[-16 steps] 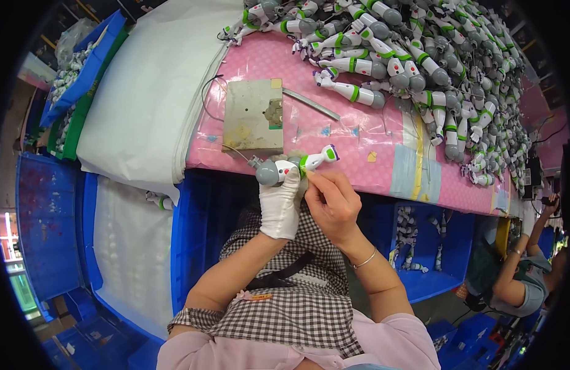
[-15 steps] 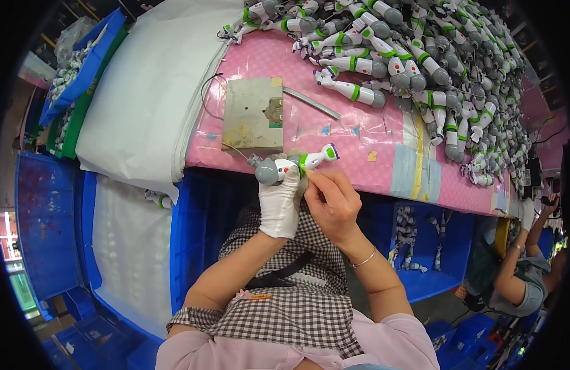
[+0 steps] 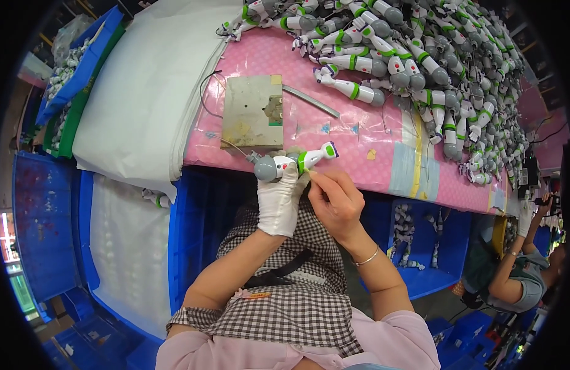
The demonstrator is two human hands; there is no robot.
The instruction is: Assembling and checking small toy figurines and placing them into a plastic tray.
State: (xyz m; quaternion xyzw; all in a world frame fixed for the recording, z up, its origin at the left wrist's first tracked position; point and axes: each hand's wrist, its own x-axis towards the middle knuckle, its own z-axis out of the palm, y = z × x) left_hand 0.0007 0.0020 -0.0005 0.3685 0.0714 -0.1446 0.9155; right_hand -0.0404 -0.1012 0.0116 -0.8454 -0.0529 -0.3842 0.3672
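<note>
My left hand [image 3: 276,205], in a white glove, grips a toy arm [image 3: 314,158] at the table's front edge. This arm is white with a grey ball at the shoulder, a red dot, a green band and a white toy hand pointing right. From its grey end a thin wire runs up to the left. My right hand [image 3: 338,202] is bare, its thumb and forefinger pinched together just below the green band. Whatever sits between those fingertips is too small to make out. Right behind the toy arm lies a square metal block [image 3: 251,111] with a small fitting on it.
Many similar toy arms [image 3: 414,58] are heaped on the pink-covered table [image 3: 352,145]. A metal strip [image 3: 311,102] lies beside the block. White sheets [image 3: 137,80] cover the left side. Below stand blue bins [image 3: 172,246], [image 3: 448,253]. A co-worker [image 3: 513,277] sits at the right.
My pinched right hand has shifted slightly right and down, a little away from the toy arm. The left hand keeps its grip, almost in the same place.
</note>
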